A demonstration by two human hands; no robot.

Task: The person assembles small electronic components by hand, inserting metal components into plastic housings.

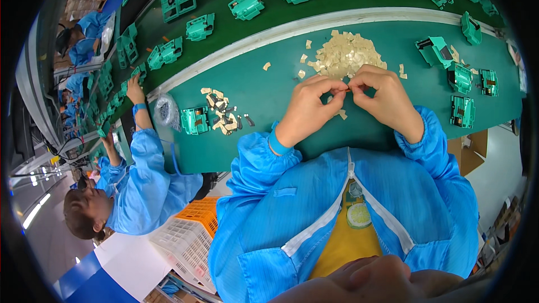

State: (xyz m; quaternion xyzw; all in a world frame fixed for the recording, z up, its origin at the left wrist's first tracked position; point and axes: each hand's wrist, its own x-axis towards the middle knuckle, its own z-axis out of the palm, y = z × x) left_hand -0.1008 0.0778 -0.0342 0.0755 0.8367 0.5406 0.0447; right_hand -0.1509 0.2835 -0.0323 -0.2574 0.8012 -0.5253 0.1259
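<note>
My left hand (310, 108) and my right hand (386, 100) meet fingertip to fingertip in front of my chest. Thumb and forefinger of each are pinched on one tiny orange-brown piece (347, 90), mostly hidden by the fingers; its kind I cannot make out. Just beyond my hands lies a heap of small cream-coloured pieces (348, 53) on the green tabletop (252, 78), with a few strays around it. One cream piece (342, 114) lies below the fingertips.
A green plastic housing (195, 120) stands left, beside a pile of small black and cream parts (223, 113) and a clear roll (166, 111). More housings (461, 78) stand right. Beyond a pale rail (247, 38), a belt (219, 28) carries several housings. A co-worker (135, 179) reaches there at left.
</note>
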